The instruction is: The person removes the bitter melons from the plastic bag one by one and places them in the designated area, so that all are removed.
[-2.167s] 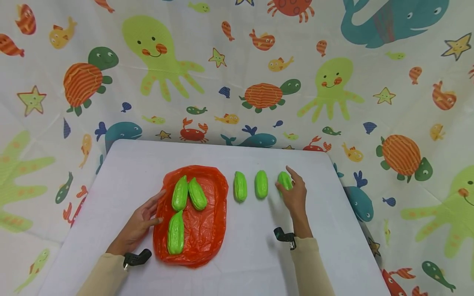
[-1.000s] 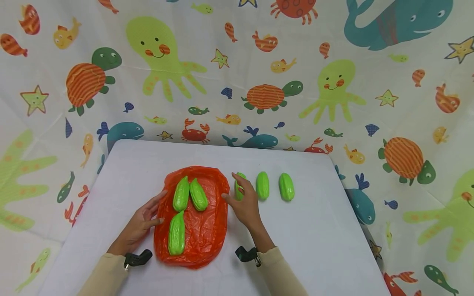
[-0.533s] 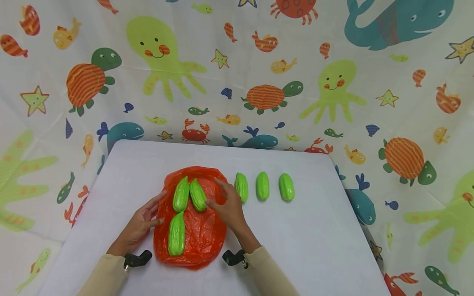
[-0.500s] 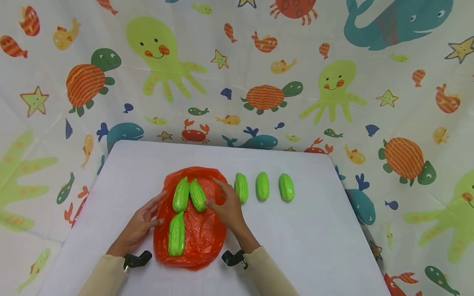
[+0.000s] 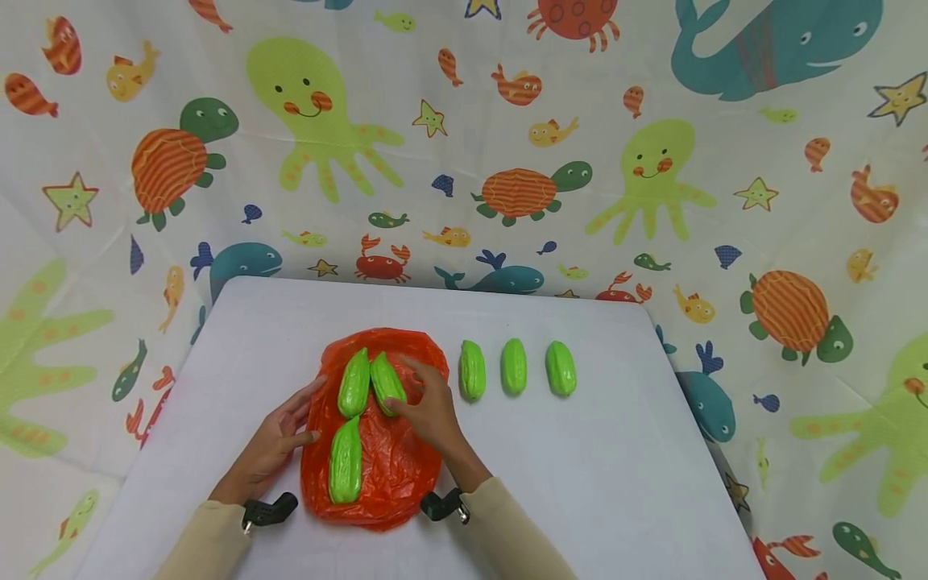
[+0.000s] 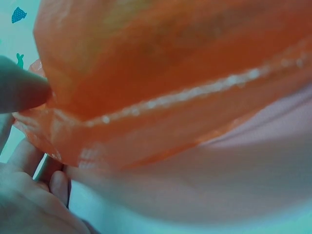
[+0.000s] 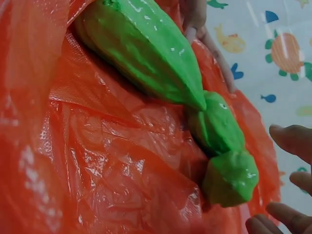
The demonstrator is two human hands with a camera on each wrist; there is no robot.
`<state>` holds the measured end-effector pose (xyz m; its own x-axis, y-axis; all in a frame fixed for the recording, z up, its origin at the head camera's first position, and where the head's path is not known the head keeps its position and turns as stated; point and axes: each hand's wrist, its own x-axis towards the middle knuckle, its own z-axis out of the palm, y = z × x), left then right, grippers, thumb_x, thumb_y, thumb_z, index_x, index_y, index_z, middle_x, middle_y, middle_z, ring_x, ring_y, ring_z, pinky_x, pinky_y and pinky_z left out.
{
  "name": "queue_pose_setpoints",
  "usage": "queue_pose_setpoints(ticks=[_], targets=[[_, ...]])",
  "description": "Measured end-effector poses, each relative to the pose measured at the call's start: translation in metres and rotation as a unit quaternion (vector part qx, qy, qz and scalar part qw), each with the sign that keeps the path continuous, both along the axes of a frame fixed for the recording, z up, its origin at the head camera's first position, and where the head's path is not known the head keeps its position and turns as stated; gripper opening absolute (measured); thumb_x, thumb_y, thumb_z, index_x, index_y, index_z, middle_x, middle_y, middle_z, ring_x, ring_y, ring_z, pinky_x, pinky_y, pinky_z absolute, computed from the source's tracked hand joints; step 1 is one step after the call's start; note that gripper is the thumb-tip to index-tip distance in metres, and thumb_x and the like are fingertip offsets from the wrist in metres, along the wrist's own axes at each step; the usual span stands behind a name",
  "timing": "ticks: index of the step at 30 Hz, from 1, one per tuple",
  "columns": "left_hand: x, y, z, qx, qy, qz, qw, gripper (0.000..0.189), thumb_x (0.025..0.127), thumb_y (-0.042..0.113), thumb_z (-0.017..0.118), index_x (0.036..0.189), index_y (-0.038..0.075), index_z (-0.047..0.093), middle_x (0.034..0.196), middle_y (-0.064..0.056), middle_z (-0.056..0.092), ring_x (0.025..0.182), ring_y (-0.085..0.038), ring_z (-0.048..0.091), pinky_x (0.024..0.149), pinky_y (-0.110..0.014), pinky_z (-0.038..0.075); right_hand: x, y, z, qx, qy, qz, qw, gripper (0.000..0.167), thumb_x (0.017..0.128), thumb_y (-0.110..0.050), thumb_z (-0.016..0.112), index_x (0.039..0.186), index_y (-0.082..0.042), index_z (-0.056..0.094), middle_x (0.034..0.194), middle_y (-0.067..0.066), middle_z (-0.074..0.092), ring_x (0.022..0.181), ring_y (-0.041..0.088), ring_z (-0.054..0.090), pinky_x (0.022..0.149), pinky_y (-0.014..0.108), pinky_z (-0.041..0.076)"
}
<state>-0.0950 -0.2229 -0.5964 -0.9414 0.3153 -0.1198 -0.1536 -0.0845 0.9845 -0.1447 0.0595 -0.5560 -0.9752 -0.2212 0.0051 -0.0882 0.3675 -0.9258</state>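
Note:
In the head view, an oval tray covered in red plastic (image 5: 395, 475) holds three glossy green ridged gourds: an upper-left gourd (image 5: 354, 385), a lower gourd (image 5: 345, 463) and a right-hand gourd (image 5: 384, 379). My right hand (image 5: 432, 407) hovers over the tray's right side with fingers spread; its thumb overlaps the right-hand gourd's lower end. In the right wrist view, its fingers (image 7: 295, 217) stand apart from the gourds. My left hand (image 5: 271, 439) rests relaxed against the tray's left rim, its thumb (image 6: 24, 87) touching the red plastic.
To the right of the tray, three more gourds lie in a row: one close by (image 5: 473, 370), a middle one (image 5: 514, 366) and a far one (image 5: 561, 368). Behind the white table (image 5: 551, 483) hangs a curtain (image 5: 464, 145) printed with sea animals.
My right hand has moved left from the far gourd, past the row, to the right-hand gourd on the tray. My left hand and all the gourds have stayed in place.

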Motion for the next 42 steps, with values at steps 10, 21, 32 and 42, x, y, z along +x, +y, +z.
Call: queue_pose_setpoints(ticks=[10,21,32,42], targets=[[-0.001,0.0,0.001,-0.012,-0.002,0.0,0.9999,0.082,0.102,0.001,0.064,0.171,0.018,0.023,0.177,-0.013,0.024,0.137,0.01,0.051,0.105,-0.017,0.053,-0.005,-0.012,-0.006,0.03,-0.006,0.001,0.9995,0.072,0.091,-0.021,0.085,0.156,-0.021,0.054,0.146,0.008,0.061,0.125,0.027,0.065,0.102,0.047,0.061],[-0.001,0.0,0.0,-0.001,0.002,-0.001,1.0,0.083,0.101,-0.001,0.064,0.171,0.016,0.022,0.176,-0.014,0.025,0.138,0.009,0.052,0.105,-0.018,0.054,-0.006,-0.018,-0.008,0.018,-0.012,0.006,0.9998,0.071,0.093,-0.01,0.081,0.157,-0.018,0.052,0.147,0.008,0.063,0.125,0.032,0.069,0.098,0.042,0.062],[-0.001,0.0,0.0,-0.003,0.004,-0.002,1.0,0.082,0.102,-0.002,0.063,0.171,0.015,0.023,0.173,-0.004,0.034,0.137,0.008,0.053,0.105,-0.018,0.054,0.003,-0.009,-0.001,-0.007,-0.035,-0.016,0.9992,0.065,0.095,-0.011,0.079,0.154,-0.024,0.056,0.143,0.003,0.065,0.125,0.028,0.067,0.1,0.042,0.061],[-0.001,0.002,0.002,-0.004,0.0,0.001,1.0,0.081,0.102,0.0,0.063,0.171,0.017,0.023,0.174,-0.008,0.031,0.137,0.008,0.053,0.104,-0.019,0.055,0.004,0.007,0.013,-0.027,-0.027,-0.029,0.9988,0.067,0.095,-0.005,0.077,0.154,-0.03,0.057,0.148,-0.002,0.062,0.133,0.026,0.062,0.108,0.044,0.058]])
